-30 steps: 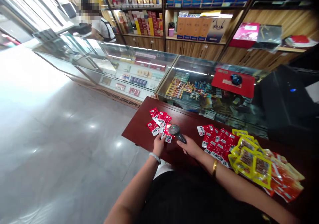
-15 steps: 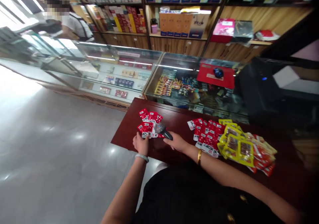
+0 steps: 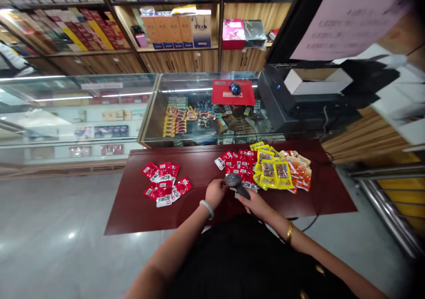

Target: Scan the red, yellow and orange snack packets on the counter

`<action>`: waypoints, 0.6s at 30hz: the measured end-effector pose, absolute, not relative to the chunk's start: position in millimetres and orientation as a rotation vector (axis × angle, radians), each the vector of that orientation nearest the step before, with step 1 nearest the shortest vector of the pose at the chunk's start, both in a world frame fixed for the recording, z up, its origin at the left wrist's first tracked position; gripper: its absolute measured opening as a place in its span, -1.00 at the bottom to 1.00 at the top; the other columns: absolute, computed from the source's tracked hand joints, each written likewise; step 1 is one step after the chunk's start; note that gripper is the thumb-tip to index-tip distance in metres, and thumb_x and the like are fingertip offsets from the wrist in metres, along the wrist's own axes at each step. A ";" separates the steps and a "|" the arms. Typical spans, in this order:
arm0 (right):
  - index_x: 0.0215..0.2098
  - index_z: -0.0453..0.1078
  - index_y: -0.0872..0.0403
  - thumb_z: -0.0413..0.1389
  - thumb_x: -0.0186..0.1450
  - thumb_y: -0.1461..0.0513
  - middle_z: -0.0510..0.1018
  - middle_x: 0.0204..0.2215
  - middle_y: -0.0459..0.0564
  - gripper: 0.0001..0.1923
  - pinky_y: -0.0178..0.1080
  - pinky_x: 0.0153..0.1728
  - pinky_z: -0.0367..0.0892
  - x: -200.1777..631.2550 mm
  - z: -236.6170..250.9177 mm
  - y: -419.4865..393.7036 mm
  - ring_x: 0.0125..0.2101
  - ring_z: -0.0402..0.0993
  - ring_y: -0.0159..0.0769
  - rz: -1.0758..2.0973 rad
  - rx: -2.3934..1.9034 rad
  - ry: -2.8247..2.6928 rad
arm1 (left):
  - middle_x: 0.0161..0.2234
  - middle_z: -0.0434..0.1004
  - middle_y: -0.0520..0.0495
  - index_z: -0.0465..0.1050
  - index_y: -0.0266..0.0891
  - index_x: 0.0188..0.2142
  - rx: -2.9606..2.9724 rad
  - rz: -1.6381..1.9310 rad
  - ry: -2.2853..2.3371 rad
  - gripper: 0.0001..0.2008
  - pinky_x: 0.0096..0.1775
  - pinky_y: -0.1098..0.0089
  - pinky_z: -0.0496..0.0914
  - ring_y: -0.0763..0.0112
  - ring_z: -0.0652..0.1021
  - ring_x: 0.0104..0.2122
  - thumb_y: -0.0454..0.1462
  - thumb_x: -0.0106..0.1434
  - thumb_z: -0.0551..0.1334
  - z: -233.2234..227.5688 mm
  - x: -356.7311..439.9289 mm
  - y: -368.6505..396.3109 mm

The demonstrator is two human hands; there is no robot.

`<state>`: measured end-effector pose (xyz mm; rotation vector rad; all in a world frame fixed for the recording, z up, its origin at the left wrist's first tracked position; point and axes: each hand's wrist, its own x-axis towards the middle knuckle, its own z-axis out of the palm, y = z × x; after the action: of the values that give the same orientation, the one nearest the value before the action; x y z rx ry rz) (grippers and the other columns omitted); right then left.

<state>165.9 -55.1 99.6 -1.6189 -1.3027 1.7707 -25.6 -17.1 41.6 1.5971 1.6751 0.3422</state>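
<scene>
Packets in red and white (image 3: pixel 165 181) lie overlapped at the left of the dark surface (image 3: pixel 199 158); I judge that a careless forearm could fan them apart, since they lie loose. The left hand (image 3: pixel 215 193) is next, its grip curled in at the fingertips just beside the handheld scanner (image 3: pixel 236 184); whether it pinches anything, I cannot tell from here. With both hands so close, a bump could spoil whatever the fingers have. The scanner tilts over the near edge of a second red pile (image 3: pixel 244 162), and I think its head could catch a packet and drag its neighbours along. The right hand (image 3: pixel 257 203) has its grip closed around the handle; if that slackens, the tool might drop. Farther right, yellow packets (image 3: pixel 275 173) overlap the red pile and the orange packets (image 3: pixel 303 171), so tugging a covered one could slide several.
</scene>
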 end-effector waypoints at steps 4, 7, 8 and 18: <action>-0.03 0.30 0.12 0.13 0.15 -0.08 0.24 -0.77 -0.33 -0.43 -0.37 -0.71 0.08 202.7 96.7 -71.2 -0.78 0.16 -0.44 1.705 -1.713 -1.151 | -0.18 0.58 -0.17 0.52 -0.22 -0.15 1.600 0.159 1.650 -0.77 -0.15 0.37 0.33 0.28 0.54 -0.19 -0.20 0.24 0.21 40.0 17.4 -6.8; 0.06 0.25 0.15 0.14 0.11 -0.11 0.25 -0.77 -0.32 -0.30 -0.36 -0.69 0.08 218.9 95.9 -79.4 -0.78 0.18 -0.42 1.677 -1.767 -1.042 | -0.12 0.54 -0.24 0.46 -0.29 -0.10 1.595 0.068 1.784 -0.66 -0.10 0.34 0.33 0.20 0.52 -0.11 -0.14 0.19 0.28 40.4 37.3 -2.7; 0.08 0.24 0.16 0.15 0.11 -0.12 0.26 -0.77 -0.32 -0.27 -0.35 -0.69 0.08 222.7 95.6 -81.3 -0.77 0.19 -0.41 1.672 -1.782 -1.013 | -0.10 0.52 -0.26 0.44 -0.30 -0.09 1.609 0.047 1.819 -0.61 -0.07 0.32 0.32 0.17 0.51 -0.07 -0.11 0.17 0.30 41.8 42.5 -2.1; 0.07 0.23 0.18 0.13 0.12 -0.13 0.26 -0.75 -0.31 -0.28 -0.34 -0.66 0.12 241.4 91.6 -84.9 -0.76 0.20 -0.39 1.686 -1.774 -0.960 | 0.05 0.34 -0.32 0.30 -0.28 0.04 1.915 -0.017 1.845 -0.38 0.03 0.13 0.22 -0.02 0.34 0.06 0.00 0.07 0.34 50.3 75.9 -10.3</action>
<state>241.4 -84.9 91.6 -1.7739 -0.9599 1.6856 75.9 -10.3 50.3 1.9148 1.8451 -0.0168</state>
